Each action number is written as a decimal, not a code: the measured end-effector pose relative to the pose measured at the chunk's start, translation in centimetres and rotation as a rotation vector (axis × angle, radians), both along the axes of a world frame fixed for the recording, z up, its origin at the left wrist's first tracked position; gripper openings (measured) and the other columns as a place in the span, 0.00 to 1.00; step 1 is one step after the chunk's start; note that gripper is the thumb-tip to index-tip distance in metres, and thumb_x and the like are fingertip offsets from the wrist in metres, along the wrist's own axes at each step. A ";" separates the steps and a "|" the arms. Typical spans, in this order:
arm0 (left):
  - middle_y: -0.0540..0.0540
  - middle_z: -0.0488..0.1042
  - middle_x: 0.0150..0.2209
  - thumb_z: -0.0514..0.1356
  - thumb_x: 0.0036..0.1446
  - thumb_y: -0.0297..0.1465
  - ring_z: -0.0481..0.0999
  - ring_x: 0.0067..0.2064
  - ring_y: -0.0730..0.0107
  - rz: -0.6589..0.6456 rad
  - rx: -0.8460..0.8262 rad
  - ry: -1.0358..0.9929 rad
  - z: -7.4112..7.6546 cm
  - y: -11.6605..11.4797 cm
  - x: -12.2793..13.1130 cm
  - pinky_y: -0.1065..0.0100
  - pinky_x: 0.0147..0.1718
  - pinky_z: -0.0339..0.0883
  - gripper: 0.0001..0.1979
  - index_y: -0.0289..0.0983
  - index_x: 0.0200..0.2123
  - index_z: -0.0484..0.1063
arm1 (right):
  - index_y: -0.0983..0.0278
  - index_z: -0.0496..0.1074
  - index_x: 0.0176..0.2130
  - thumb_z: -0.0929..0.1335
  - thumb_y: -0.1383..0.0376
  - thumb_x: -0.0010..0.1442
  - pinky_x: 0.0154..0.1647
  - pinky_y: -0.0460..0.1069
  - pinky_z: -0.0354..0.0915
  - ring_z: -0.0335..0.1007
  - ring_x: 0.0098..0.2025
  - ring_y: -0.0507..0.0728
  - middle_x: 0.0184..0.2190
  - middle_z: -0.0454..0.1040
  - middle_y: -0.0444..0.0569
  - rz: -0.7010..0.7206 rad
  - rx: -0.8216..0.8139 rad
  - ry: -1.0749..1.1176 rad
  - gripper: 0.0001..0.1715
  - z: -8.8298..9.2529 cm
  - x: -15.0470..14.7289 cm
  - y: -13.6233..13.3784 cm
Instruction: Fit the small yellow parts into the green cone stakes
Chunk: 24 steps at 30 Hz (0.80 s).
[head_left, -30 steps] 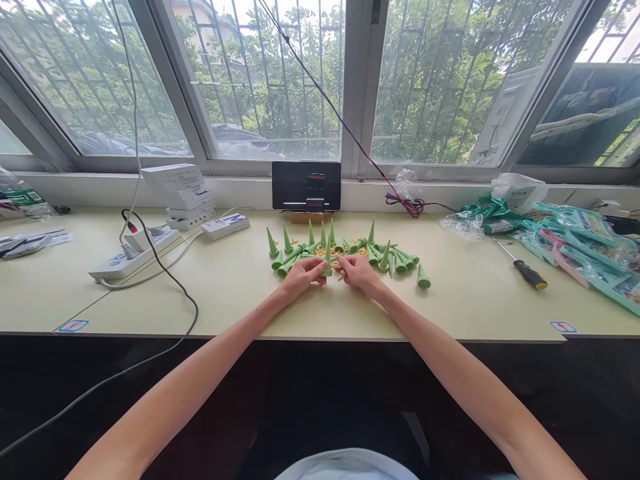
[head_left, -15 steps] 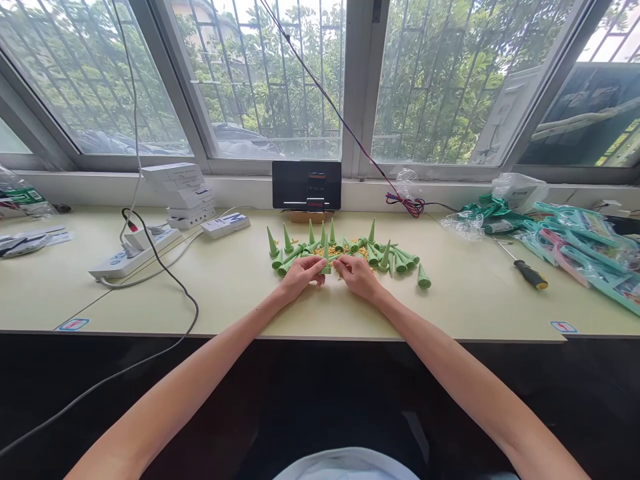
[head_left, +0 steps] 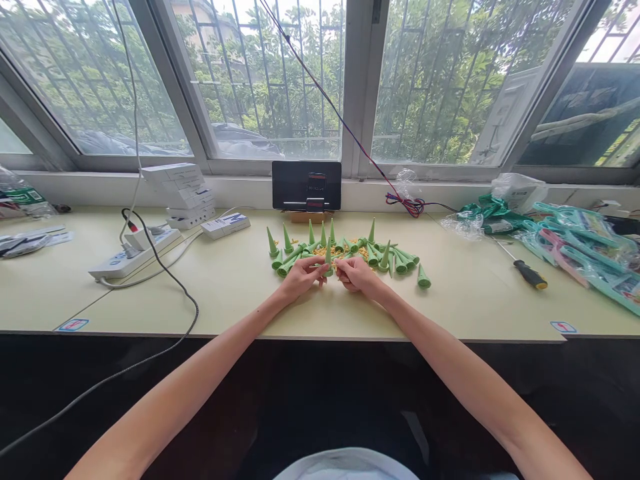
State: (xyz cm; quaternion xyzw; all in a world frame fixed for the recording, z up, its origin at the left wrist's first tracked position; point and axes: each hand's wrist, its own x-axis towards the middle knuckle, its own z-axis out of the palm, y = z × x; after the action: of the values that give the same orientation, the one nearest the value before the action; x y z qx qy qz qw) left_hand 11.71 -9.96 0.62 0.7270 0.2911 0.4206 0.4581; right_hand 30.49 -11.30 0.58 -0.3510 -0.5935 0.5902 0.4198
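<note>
Near the front of the table, my left hand [head_left: 302, 277] is closed around the base of a small green cone [head_left: 329, 255], which points upward. Right beside it, my right hand [head_left: 357, 273] pinches a small yellow piece [head_left: 335, 265] close to the cone's lower end; the fingers hide most of the piece. Just beyond both hands spreads a heap of small yellow pieces [head_left: 345, 252]. Around the heap are several more green cones [head_left: 385, 257], some upright and some on their sides. One cone [head_left: 423, 277] lies apart at the right.
A black screen [head_left: 307, 187] stands behind the heap. To the left are a power strip [head_left: 135, 257], white boxes [head_left: 180, 193] and a dark cable [head_left: 193, 300] hanging over the table edge. A screwdriver [head_left: 530, 273] and bagged turquoise items [head_left: 580, 240] lie at the right.
The held cone has shifted slightly right and tilted a little. My right fingertips have come closer to it, with a yellow piece now showing between them.
</note>
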 end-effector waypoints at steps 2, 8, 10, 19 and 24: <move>0.46 0.72 0.33 0.63 0.56 0.41 0.72 0.28 0.73 0.008 -0.003 -0.006 -0.2 0.1 0.0 0.70 0.27 0.69 0.15 0.34 0.36 0.74 | 0.63 0.60 0.23 0.66 0.48 0.59 0.13 0.43 0.37 0.36 0.14 0.44 0.13 0.46 0.33 0.002 -0.033 0.021 0.25 0.0 0.0 0.1; 0.46 0.72 0.31 0.63 0.55 0.43 0.72 0.27 0.73 0.031 -0.024 -0.029 0.2 -0.1 0.4 0.69 0.26 0.70 0.16 0.33 0.34 0.74 | 0.63 0.61 0.21 0.62 0.46 0.62 0.14 0.44 0.46 0.44 0.14 0.45 0.13 0.52 0.37 -0.136 0.178 -0.127 0.28 -0.4 -0.3 0.5; 0.46 0.72 0.30 0.62 0.55 0.44 0.71 0.26 0.73 0.058 -0.064 -0.051 0.4 -0.1 0.4 0.69 0.26 0.69 0.17 0.33 0.34 0.74 | 0.64 0.64 0.23 0.61 0.47 0.63 0.19 0.44 0.55 0.55 0.17 0.47 0.16 0.62 0.41 -0.260 0.391 -0.234 0.28 -0.4 -0.4 0.3; 0.47 0.69 0.26 0.62 0.56 0.42 0.67 0.22 0.75 0.072 -0.230 -0.182 0.3 0.1 0.2 0.70 0.21 0.61 0.17 0.31 0.28 0.73 | 0.65 0.70 0.35 0.62 0.50 0.65 0.29 0.46 0.60 0.63 0.26 0.50 0.29 0.72 0.47 -0.284 0.683 -0.380 0.21 -0.2 0.0 -0.1; 0.46 0.69 0.25 0.62 0.56 0.42 0.67 0.22 0.74 0.060 -0.219 -0.149 0.5 -0.2 0.3 0.70 0.20 0.60 0.18 0.31 0.27 0.72 | 0.64 0.69 0.30 0.61 0.51 0.66 0.31 0.47 0.58 0.59 0.26 0.51 0.25 0.68 0.45 -0.304 0.775 -0.436 0.22 -0.3 0.0 -0.1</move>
State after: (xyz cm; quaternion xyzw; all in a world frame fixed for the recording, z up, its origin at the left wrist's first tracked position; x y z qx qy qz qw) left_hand 11.97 -10.16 1.14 0.6305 0.3219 0.4527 0.5422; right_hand 30.53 -11.38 0.33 -0.3672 -0.7862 0.1696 0.4673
